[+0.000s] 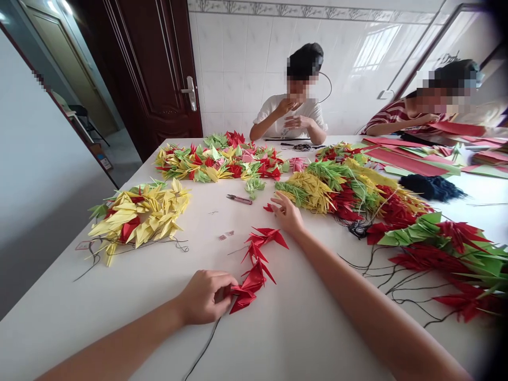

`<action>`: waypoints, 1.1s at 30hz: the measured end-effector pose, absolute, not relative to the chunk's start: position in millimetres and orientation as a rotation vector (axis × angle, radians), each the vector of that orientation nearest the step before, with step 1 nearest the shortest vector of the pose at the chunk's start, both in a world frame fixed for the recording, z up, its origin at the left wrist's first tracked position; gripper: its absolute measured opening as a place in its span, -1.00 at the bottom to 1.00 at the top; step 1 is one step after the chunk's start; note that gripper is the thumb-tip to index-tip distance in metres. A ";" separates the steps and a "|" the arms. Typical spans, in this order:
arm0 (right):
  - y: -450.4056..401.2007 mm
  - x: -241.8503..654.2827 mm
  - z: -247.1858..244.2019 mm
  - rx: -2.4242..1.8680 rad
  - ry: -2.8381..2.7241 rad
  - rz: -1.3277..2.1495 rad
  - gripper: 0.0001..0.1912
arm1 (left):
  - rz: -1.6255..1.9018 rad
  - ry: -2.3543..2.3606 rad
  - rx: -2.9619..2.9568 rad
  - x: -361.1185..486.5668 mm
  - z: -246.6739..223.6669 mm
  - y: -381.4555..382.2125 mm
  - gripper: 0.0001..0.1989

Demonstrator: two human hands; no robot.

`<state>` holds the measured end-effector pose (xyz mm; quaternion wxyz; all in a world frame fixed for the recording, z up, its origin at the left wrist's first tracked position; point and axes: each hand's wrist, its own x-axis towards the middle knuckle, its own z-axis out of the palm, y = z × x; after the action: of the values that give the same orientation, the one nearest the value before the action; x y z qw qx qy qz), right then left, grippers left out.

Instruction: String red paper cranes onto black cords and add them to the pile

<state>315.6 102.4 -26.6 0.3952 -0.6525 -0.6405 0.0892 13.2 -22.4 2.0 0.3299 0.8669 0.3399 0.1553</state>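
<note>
My left hand (pixel 208 296) is closed in a pinch at the lower end of a short string of folded red paper cranes (pixel 254 278). A black cord (pixel 204 346) trails from under that hand toward the table's front edge. My right hand (pixel 288 214) reaches forward with its fingers apart, beside a small red paper piece (pixel 270 208) and the near edge of a pile of yellow and green paper cranes (pixel 305 191). Whether its fingertips touch either is unclear. Pink-handled thread snips (pixel 239 199) lie to the left of it.
Yellow crane strings (pixel 148 214) lie at the left, and a mixed heap (pixel 216 161) at the back. Red and green strings (pixel 440 248) with loose black cords fill the right. Two people (pixel 291 114) sit across the white table (pixel 130 307), near paper sheets (pixel 408 159) and dark thread (pixel 431 187).
</note>
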 end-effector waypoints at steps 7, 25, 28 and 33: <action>95.0 318.9 -22.5 -1.674 -1.634 0.202 -0.61 | 0.390 0.906 2.249 13.7 6.6 -23.3 -0.80; 94.0 311.0 -14.1 -1.657 -2.064 0.286 -0.81 | 0.419 0.887 2.236 13.6 5.0 -22.8 -0.81; 94.5 311.1 -14.1 -1.639 -2.060 0.302 -0.81 | 0.508 0.937 2.098 14.2 6.3 -22.6 -0.79; 97.2 315.6 -15.9 -1.589 -2.021 0.413 -0.67 | 0.625 1.122 1.945 12.9 5.0 -18.3 -0.75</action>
<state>315.6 97.2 -15.9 0.2657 -0.5883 -0.7482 0.1529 12.9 -18.3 5.0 0.3945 0.7669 0.4422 0.2464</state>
